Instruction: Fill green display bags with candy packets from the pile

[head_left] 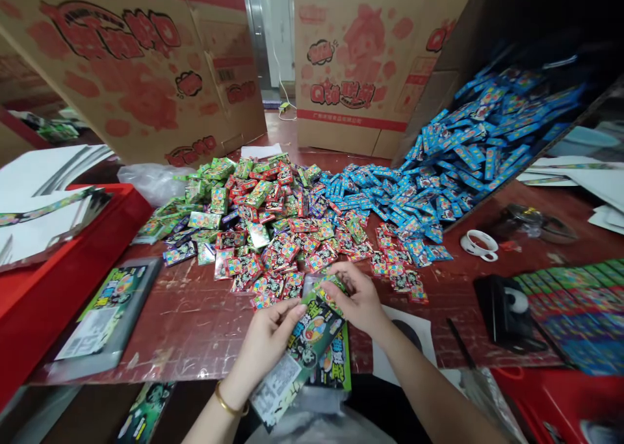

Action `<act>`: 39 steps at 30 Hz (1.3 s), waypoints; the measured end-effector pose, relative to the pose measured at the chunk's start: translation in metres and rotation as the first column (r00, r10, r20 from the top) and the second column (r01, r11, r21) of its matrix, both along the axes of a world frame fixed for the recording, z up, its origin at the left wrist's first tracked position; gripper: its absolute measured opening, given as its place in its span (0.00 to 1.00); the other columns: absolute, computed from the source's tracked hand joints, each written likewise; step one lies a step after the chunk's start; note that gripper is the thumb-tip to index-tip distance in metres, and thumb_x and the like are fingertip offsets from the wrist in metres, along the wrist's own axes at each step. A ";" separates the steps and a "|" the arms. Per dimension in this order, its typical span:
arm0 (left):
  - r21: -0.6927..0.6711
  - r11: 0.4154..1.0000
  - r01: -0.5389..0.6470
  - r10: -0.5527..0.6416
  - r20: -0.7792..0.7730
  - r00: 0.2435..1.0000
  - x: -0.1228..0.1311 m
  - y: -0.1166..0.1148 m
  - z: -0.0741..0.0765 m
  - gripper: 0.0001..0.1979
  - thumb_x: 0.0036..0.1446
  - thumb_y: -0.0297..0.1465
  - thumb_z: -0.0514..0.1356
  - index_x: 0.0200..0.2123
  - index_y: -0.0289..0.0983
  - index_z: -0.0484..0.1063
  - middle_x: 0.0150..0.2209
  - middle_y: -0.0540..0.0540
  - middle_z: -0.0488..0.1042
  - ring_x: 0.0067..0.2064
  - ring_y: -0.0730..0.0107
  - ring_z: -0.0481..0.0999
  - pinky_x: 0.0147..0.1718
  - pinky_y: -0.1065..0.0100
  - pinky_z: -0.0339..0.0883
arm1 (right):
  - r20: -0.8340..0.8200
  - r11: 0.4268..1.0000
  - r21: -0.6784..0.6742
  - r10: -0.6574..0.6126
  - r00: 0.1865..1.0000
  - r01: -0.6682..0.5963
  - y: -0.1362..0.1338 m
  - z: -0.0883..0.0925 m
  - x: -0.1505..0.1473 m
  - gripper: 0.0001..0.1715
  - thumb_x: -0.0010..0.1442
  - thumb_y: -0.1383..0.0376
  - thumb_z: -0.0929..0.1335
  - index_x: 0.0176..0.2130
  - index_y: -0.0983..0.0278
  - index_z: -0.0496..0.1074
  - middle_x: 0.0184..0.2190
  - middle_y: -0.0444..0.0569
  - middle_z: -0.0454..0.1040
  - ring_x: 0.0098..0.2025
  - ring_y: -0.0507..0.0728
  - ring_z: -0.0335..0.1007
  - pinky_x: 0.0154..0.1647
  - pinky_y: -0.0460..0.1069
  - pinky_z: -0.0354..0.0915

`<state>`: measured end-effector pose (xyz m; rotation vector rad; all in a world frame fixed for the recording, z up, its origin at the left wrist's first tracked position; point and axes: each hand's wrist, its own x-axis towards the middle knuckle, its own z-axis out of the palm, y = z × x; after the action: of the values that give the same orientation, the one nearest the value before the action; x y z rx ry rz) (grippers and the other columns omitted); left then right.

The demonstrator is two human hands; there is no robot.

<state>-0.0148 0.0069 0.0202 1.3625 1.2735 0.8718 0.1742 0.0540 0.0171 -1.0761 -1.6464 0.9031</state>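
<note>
A green-and-black printed card (314, 337), curved along its length, is held slanted above the table's front edge. My left hand (270, 337) pinches its left side between thumb and fingers. The fingers of my right hand (358, 301) are closed on its upper right end. Beneath it lies another green printed card (338, 363), partly covered, with clear plastic (319, 398) below it near my lap. Just beyond my fingers spreads a heap of small red candy packets (283, 249). Green packets (219, 200) lie behind and to the left, and blue packets (370, 190) to the right.
Blue packets spill from a tipped cardboard box (517, 171) at right. Two cartons (146, 93) stand behind. At left are a red tray (58, 288) and clear plastic bags holding printed cards (110, 311). A tape ring (480, 244), black dispenser (509, 311) and packet rows (580, 307) sit right.
</note>
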 end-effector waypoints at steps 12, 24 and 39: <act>0.012 0.999 -0.036 0.036 0.005 0.999 0.003 0.003 0.003 0.16 0.57 0.40 0.56 0.39 0.35 0.77 0.31 0.47 0.79 0.35 0.62 0.75 0.34 0.69 0.67 | 0.104 0.997 0.065 0.033 0.994 -0.040 -0.013 -0.016 0.002 0.12 0.54 0.60 0.70 0.40 0.59 0.67 0.38 0.48 0.68 0.36 0.55 0.64 0.37 0.49 0.61; -0.066 0.979 -0.191 0.193 0.041 0.980 -0.064 -0.008 -0.022 0.19 0.55 0.45 0.57 0.36 0.34 0.74 0.29 0.47 0.75 0.33 0.65 0.73 0.34 0.70 0.67 | 0.560 1.000 0.016 -0.001 0.828 -0.010 0.089 -0.008 -0.101 0.12 0.50 0.70 0.72 0.37 0.66 0.71 0.37 0.57 0.73 0.46 0.65 0.67 0.47 0.57 0.61; 0.014 0.963 -0.269 0.267 0.064 0.961 -0.065 0.005 -0.022 0.17 0.54 0.43 0.59 0.37 0.35 0.73 0.30 0.48 0.76 0.34 0.65 0.74 0.34 0.71 0.67 | -0.261 0.901 -0.421 -0.005 0.965 -0.109 0.064 0.006 -0.028 0.23 0.44 0.51 0.73 0.34 0.64 0.70 0.19 0.40 0.68 0.16 0.51 0.65 0.16 0.46 0.61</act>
<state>-0.0802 0.0120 -0.0016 1.1866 1.4247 1.1084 0.1461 0.1183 0.0235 -1.1523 -1.2930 1.4302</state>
